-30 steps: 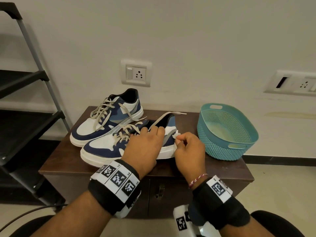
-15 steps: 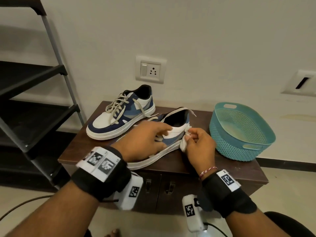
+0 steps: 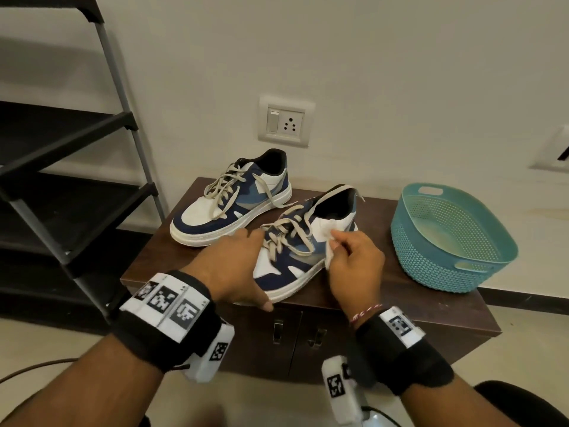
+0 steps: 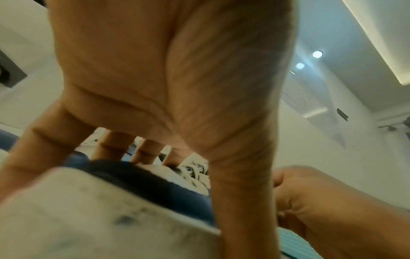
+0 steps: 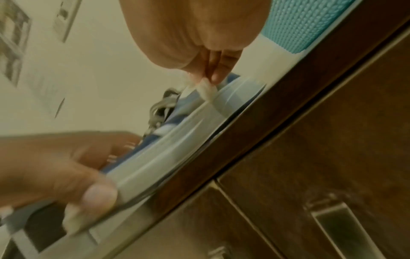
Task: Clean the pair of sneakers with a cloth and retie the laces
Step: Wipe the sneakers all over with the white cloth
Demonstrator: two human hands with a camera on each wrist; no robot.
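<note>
Near sneaker [image 3: 303, 241] tilted at the cabinet's [image 3: 400, 291] front edge, toe toward the left front corner, heel raised toward the middle. Left hand [image 3: 234, 266] clamped over the toe: fingers spread across the upper, thumb [image 5: 97, 194] pressed against the sole's near side. Right hand [image 3: 354, 266] pinching a white cloth [image 3: 328, 241] between thumb and fingertips, held against the sneaker's side panel (laces [image 3: 286, 235] loose and untied). Second sneaker [image 3: 231, 208] flat near the back left corner, just beside the first. Teal basket [image 3: 446, 238] toward the right edge, well apart from both hands.
</note>
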